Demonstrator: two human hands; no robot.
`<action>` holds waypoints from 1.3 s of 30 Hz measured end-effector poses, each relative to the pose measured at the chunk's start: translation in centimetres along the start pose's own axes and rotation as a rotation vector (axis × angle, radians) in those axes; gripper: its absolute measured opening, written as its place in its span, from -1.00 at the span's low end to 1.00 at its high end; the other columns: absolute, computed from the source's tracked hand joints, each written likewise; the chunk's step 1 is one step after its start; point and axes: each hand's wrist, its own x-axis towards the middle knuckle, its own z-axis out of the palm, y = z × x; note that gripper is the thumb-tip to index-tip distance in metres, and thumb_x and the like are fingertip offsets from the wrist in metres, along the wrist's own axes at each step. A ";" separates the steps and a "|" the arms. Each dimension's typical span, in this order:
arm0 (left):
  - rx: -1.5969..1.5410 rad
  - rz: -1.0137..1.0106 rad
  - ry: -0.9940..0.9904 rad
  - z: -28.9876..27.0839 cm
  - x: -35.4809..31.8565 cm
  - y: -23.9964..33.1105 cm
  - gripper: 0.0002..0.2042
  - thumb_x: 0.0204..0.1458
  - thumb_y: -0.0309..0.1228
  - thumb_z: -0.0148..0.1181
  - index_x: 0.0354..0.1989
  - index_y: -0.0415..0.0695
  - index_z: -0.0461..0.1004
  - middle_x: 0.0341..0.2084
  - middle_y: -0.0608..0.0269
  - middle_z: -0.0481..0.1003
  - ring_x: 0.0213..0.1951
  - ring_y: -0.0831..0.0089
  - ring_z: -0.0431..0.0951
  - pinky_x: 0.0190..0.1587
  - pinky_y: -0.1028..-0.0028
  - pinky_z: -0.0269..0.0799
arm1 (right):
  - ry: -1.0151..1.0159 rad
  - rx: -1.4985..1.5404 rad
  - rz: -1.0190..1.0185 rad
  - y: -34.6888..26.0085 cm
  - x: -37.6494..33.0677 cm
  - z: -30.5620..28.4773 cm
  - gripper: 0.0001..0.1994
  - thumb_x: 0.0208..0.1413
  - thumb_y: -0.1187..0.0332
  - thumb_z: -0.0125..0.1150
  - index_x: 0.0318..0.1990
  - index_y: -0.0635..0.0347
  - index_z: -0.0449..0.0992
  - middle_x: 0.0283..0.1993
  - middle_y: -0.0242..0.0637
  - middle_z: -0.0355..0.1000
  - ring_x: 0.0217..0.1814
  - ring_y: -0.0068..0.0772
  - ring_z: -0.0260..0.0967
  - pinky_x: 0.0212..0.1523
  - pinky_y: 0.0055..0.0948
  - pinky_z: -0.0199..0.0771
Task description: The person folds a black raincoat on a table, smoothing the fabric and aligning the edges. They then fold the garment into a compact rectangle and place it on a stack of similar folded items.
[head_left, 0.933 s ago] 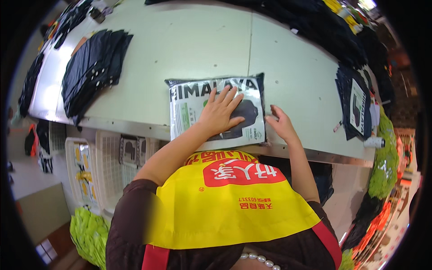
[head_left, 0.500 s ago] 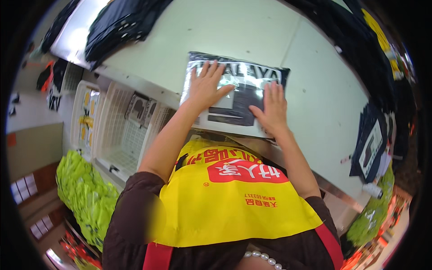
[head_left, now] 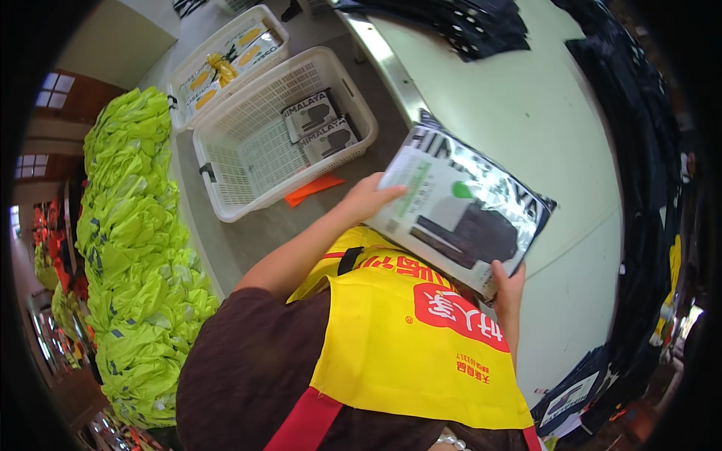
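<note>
"How would you handle that clear plastic garment packet [head_left: 475, 212]?"

"As a two-handed hold, I'd judge. Grip opposite ends, keep the thumbs light so the film doesn't crease, and spread the fingers beneath so the middle doesn't sag. Both ends should move together; if one lags, a soft flat thing like this would probably twist or slide."

"What is each hand doing?"

"The left hand [head_left: 368, 197] is closed on the packet's left edge, thumb laid over the white printed face. The right hand [head_left: 509, 286] pinches the near right corner, its thumb on top too. The other fingers are mostly hidden underneath, so I can't tell how far they curl."

"And where does the packet lie from there?"

"Between the two, to the right of the left hand and mostly beyond the right one. It sits askew, its near edge above the yellow apron [head_left: 432, 368] and its far part over the counter [head_left: 575, 143]. Whether its underside touches the counter, I can't tell."

"Anything near the left hand?"

"A white plastic basket [head_left: 256, 154], beyond it and to the left, with two similar packets [head_left: 329, 141] inside. An apron edge or sleeve could snag a loose corner, so keep it clear of both."
</note>
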 end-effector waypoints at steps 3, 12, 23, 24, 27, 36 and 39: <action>-0.307 -0.103 0.104 -8.2 -2.3 -2.2 -0.58 0.07 -0.27 0.14 0.03 -0.27 0.31 -0.10 0.11 0.45 -0.09 0.41 0.46 -0.03 0.39 0.38 | -0.163 -0.101 -0.127 -3.8 1.6 9.7 -0.38 -0.10 0.36 0.31 0.13 0.33 0.18 -0.04 -0.19 0.34 -0.04 -0.39 0.32 0.00 -0.41 0.33; -0.614 -0.287 0.628 -25.1 -0.9 -12.0 -0.58 0.10 -0.29 0.09 0.08 -0.24 0.27 -0.08 0.15 0.43 -0.06 0.36 0.44 -0.01 0.36 0.34 | -0.622 -0.234 -0.236 -2.1 17.9 35.8 -0.37 -0.13 0.31 0.35 0.11 0.32 0.22 -0.05 -0.14 0.41 -0.03 -0.34 0.37 0.02 -0.40 0.33; 0.471 -0.471 0.765 -33.9 10.2 -19.3 -0.37 -0.10 -0.18 0.20 0.13 -0.27 0.21 0.00 -0.14 0.38 0.05 -0.01 0.36 0.09 0.19 0.25 | -0.597 -0.881 -0.400 -1.3 26.1 41.0 -0.57 -0.07 0.27 0.24 -0.04 0.27 0.36 -0.12 0.09 0.39 -0.03 0.10 0.33 -0.02 -0.15 0.35; 0.568 -0.477 0.764 -33.5 10.2 -19.0 -0.40 -0.10 -0.20 0.19 0.11 -0.26 0.23 -0.01 -0.15 0.38 0.04 -0.04 0.36 0.09 0.19 0.25 | -0.648 -0.824 -0.358 -1.0 24.6 39.6 -0.63 -0.07 0.28 0.23 -0.12 0.28 0.41 -0.21 0.06 0.43 -0.12 0.08 0.38 -0.10 -0.16 0.39; 0.566 -0.413 0.679 -32.9 9.9 -23.9 -0.53 -0.10 -0.21 0.17 -0.04 -0.24 0.37 -0.09 -0.15 0.44 -0.03 -0.06 0.42 0.04 0.17 0.29 | -0.683 -0.896 -0.331 1.2 19.9 34.5 -0.66 -0.05 0.28 0.20 -0.13 0.25 0.39 -0.22 0.03 0.42 -0.13 0.08 0.37 -0.13 -0.13 0.39; 0.687 -0.365 -0.112 -25.6 9.0 -26.0 -0.63 -0.05 -0.26 0.18 -0.16 -0.30 0.46 -0.29 -0.06 0.53 -0.20 0.18 0.53 -0.16 0.33 0.40 | -0.240 -0.743 0.312 17.8 1.3 16.9 -0.60 -0.05 0.24 0.19 -0.05 0.23 0.43 -0.08 0.06 0.43 0.02 0.04 0.35 0.02 -0.15 0.36; 0.900 -0.285 -0.391 -22.9 12.5 -25.6 -0.65 0.00 -0.28 0.16 -0.12 -0.30 0.47 -0.27 -0.02 0.54 -0.17 0.27 0.52 -0.13 0.38 0.39 | 0.154 -0.604 0.378 27.9 -6.7 13.2 -0.64 -0.07 0.24 0.22 -0.15 0.29 0.46 -0.22 0.05 0.47 -0.15 0.01 0.44 -0.14 -0.20 0.44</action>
